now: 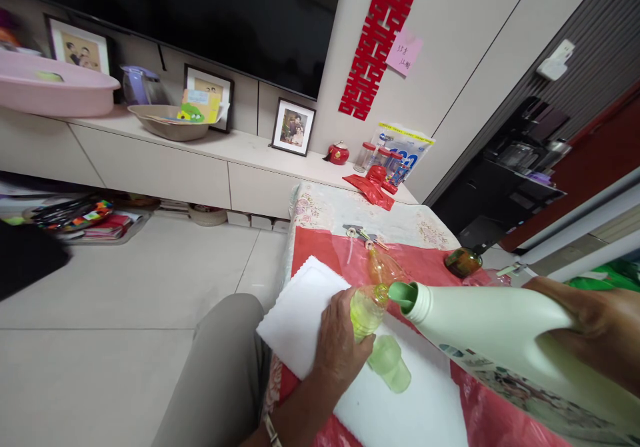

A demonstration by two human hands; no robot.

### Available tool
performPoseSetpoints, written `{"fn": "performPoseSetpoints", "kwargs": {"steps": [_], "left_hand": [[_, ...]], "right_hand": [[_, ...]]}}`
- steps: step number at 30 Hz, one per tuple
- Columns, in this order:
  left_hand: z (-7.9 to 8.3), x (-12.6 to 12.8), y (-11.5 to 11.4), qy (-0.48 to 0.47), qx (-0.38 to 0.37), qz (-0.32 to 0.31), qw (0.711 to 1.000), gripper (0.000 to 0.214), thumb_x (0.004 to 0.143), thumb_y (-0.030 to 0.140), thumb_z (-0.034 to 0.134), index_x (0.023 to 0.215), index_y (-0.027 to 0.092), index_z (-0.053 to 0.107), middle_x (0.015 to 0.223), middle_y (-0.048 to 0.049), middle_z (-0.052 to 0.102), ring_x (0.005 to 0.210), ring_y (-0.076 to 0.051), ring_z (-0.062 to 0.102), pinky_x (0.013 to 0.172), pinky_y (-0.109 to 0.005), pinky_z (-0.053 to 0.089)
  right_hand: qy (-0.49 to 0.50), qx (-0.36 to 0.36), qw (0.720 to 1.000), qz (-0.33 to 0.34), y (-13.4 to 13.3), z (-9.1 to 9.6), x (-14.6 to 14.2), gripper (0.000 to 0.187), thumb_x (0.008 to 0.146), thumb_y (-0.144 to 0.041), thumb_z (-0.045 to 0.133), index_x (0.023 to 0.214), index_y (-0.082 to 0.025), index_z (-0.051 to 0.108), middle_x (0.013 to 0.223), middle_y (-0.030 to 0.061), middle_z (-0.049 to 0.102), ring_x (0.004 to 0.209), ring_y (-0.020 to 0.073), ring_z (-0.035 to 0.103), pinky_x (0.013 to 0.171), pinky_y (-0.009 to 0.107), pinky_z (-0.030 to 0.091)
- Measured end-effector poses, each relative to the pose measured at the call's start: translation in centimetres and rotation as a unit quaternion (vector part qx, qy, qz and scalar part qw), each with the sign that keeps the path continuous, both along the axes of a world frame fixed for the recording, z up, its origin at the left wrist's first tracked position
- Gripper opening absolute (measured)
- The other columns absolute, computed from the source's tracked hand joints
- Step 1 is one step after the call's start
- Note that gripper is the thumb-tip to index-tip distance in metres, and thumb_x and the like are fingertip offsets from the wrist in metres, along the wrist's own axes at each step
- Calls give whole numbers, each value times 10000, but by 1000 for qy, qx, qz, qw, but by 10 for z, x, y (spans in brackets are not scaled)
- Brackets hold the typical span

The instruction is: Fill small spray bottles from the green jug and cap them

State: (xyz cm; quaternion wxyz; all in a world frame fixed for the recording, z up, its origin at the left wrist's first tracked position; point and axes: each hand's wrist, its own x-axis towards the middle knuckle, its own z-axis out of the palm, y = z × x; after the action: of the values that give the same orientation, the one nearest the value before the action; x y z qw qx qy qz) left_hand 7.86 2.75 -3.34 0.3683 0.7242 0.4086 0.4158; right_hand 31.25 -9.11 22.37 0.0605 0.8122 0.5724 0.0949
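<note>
My left hand [339,344] is wrapped round a small clear yellow-tinted bottle [367,314], which leans to the right. My right hand [595,317] grips the handle of a large pale green detergent jug [500,320], tipped so that its green spout [403,295] meets the small bottle's mouth. Whether liquid is flowing between them I cannot tell. Below the jug's neck, a translucent green cap [390,364] lies on a white towel [413,410]. Just beyond the small bottle is a clear orange-tinted bottle piece [384,267], partly hidden.
Red plastic sheeting [320,250] covers part of the flowered tablecloth [320,207]. Scissors [367,239] lie toward the far side, and a brown bottle [463,260] stands at the right. Beyond are lidded jars [364,158] and a low cabinet [170,174]. My knee [225,347] is left of the table.
</note>
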Motion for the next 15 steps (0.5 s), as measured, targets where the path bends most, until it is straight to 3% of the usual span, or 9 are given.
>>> {"fn": "performPoseSetpoints", "kwargs": {"steps": [4,15], "left_hand": [[-1,0,0,1,9,4,1000,797,645,92,680,1372,205,374,1314,-128,571,1228,-321,553,1047,-509,467],[-1,1,0,3,5,4,1000,809,644,86,698,1375,199,370,1326,-138,562,1244,-331,541,1060,-527,456]], "right_hand": [[13,-71,995,-67,2,0,1,455,658,-231,537,1063,-386,674,729,-84,706,660,193,686,552,265,484],[-1,-78,994,-77,0,0,0,431,649,-234,534,1037,-359,674,694,-71,696,631,194,675,530,267,449]]}}
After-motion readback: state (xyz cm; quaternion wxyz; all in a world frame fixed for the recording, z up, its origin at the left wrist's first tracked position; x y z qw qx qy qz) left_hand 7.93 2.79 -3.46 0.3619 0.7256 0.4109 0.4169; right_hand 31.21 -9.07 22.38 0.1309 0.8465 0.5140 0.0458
